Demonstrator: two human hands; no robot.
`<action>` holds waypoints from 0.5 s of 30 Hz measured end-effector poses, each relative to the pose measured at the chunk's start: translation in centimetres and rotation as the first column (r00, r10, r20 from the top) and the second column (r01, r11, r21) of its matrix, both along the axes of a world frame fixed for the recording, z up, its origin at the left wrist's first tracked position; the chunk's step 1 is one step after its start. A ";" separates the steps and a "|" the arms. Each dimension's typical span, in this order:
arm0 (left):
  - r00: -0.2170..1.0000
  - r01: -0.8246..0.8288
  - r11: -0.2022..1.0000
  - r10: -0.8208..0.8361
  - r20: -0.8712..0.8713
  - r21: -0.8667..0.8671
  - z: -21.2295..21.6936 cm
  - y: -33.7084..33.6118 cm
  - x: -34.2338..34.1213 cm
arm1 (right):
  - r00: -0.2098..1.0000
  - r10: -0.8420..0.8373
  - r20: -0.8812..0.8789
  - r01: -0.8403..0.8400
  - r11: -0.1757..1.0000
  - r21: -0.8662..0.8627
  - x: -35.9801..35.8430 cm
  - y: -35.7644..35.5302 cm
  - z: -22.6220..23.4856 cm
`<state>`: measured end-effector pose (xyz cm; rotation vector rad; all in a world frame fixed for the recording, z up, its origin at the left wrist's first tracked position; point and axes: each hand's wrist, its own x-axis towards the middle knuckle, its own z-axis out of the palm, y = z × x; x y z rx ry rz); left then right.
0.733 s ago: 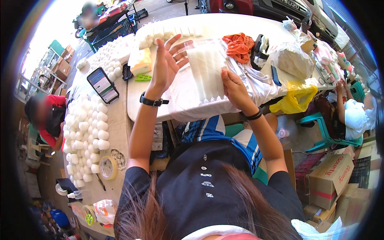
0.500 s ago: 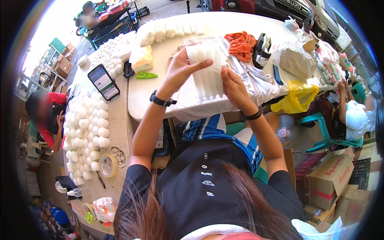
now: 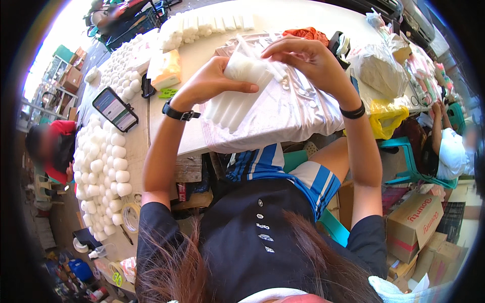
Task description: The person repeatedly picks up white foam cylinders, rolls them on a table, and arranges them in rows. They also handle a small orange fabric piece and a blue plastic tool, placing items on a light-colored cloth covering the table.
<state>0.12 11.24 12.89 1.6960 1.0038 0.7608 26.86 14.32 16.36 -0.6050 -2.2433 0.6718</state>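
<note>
My left hand (image 3: 214, 83) is closed round a clear plastic bag of white candles (image 3: 237, 96), long smooth sticks lying side by side. The pack tilts, its lower end toward the table's near edge. At its upper end my right hand (image 3: 303, 58) has bent fingers with the tips pinched at the loose plastic of the bag. Beneath both hands a pale striped cloth (image 3: 303, 118) covers part of the white table (image 3: 288, 12) and hangs over its near edge. Several small white pieces lie on the cloth.
Rows of white sticks (image 3: 207, 24) lie at the back. Many short rounded white candles (image 3: 103, 171) crowd the left table, near a phone (image 3: 115, 108) and a tape roll (image 3: 131, 217). On the right are an orange cloth (image 3: 306, 34), a yellow bag (image 3: 386, 121) and a seated co-worker (image 3: 449, 151).
The pack has tilted and moved slightly left with my left hand. My right hand has left the pack's lower right side and risen to its upper end. The view has shifted slightly.
</note>
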 end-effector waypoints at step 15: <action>0.920 0.167 0.975 -0.208 -0.333 -0.148 -1.5 3.5 -0.6 | 0.975 0.128 0.179 -0.083 0.967 -0.240 -0.8 1.8 -4.5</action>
